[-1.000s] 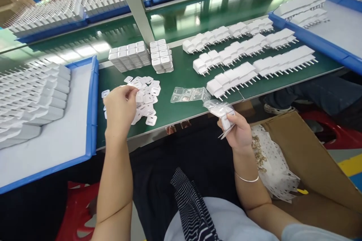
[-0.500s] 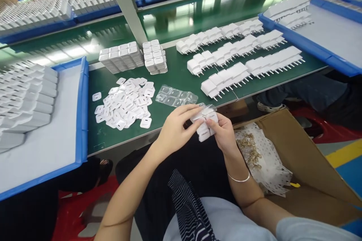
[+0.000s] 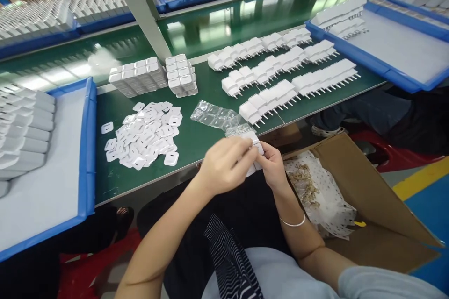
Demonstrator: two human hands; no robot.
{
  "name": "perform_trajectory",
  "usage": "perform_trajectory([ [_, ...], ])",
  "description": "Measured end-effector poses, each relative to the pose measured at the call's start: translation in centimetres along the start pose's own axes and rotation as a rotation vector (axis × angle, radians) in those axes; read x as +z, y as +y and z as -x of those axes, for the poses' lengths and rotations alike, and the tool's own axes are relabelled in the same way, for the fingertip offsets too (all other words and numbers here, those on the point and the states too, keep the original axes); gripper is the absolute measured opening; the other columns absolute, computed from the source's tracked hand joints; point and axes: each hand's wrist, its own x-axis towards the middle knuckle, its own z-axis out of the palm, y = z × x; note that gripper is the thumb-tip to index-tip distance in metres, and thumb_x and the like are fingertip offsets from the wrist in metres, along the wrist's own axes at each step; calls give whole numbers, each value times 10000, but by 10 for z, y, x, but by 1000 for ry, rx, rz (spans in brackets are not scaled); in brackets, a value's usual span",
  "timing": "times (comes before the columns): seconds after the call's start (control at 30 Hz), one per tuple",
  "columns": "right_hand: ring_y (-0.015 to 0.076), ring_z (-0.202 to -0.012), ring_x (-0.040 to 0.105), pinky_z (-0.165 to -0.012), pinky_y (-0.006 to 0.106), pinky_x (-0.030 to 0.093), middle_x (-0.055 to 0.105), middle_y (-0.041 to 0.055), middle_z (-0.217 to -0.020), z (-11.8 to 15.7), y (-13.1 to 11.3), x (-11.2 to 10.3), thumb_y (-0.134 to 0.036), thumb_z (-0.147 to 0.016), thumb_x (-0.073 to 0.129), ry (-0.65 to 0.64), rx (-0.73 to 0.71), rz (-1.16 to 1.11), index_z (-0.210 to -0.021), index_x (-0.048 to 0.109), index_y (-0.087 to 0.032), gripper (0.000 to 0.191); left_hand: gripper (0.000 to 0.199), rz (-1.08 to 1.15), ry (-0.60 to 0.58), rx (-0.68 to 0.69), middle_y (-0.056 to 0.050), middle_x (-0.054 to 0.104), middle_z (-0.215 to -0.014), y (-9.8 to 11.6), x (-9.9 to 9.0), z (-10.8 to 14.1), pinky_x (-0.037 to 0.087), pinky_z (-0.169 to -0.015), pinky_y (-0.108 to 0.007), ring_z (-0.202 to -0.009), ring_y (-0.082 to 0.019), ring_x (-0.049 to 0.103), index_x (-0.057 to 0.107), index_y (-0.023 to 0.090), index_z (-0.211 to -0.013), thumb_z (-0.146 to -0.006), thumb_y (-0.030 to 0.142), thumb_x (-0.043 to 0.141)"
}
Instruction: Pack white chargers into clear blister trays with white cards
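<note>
At the table's front edge, my right hand [image 3: 273, 164] grips a small set of white square plastic covers [image 3: 249, 136] from the right side. My left hand [image 3: 228, 162] is bent over the same covers, fingers closed on their near face and hiding most of them. A crumpled clear plastic film [image 3: 239, 129] lies just beyond my left fingers. It overlaps a flat clear film sheet [image 3: 212, 114] with square pockets. Left of these is a loose pile of white square plates [image 3: 147, 133], each with a small dark slot.
Stacked white covers [image 3: 138, 77] stand behind the pile, with a second stack [image 3: 181, 77] beside them. Rows of white plug housings [image 3: 268, 100] with pins run rightward. Blue-rimmed trays stand left [image 3: 90, 149] and right [image 3: 379, 67]. An open cardboard box [image 3: 372, 210] is below right.
The clear film that was on the covers in my hands now lies on the table by the other sheet. My left hand has moved over the covers. The view has shifted slightly.
</note>
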Motion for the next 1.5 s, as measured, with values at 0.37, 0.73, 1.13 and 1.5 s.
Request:
perform_trajectory([
  [0.37, 127, -662, 571, -613, 216, 468, 662, -11, -758, 2, -5, 4, -344, -849, 770, -41, -55, 41, -927, 758, -207, 158, 269, 399, -344, -482, -110, 670, -1259, -10, 1, 10, 529, -1023, -404, -1185, -233, 624, 673, 174, -1195, -948, 259, 605],
  [0.73, 163, -714, 625, -665, 260, 527, 701, 4, -804, -4, -8, 16, -356, -818, 788, -133, -143, 31, -922, 763, -221, 172, 273, 751, -308, -796, -51, 765, -946, -17, -11, 0, 539, -744, -253, -829, -164, 698, 766, 179, -989, -978, 339, 545],
  [1.13, 152, -698, 574, -625, 245, 484, 660, 0, -783, -7, -6, 22, -365, -896, 718, -142, -194, 105, -1051, 760, -231, 209, 240, 542, -246, -706, -70, 754, -1050, -6, -15, 6, 542, -846, -314, -938, -191, 691, 758, 200, -1070, -905, 351, 670],
  [1.5, 182, -739, 616, -679, 284, 518, 696, 14, -831, -8, -2, 24, -440, -890, 704, -117, -199, 152, -1024, 767, -234, 254, 221, 633, -194, -857, -52, 744, -874, 1, -8, -1, 516, -672, -288, -771, -170, 657, 792, 195, -929, -900, 371, 661],
])
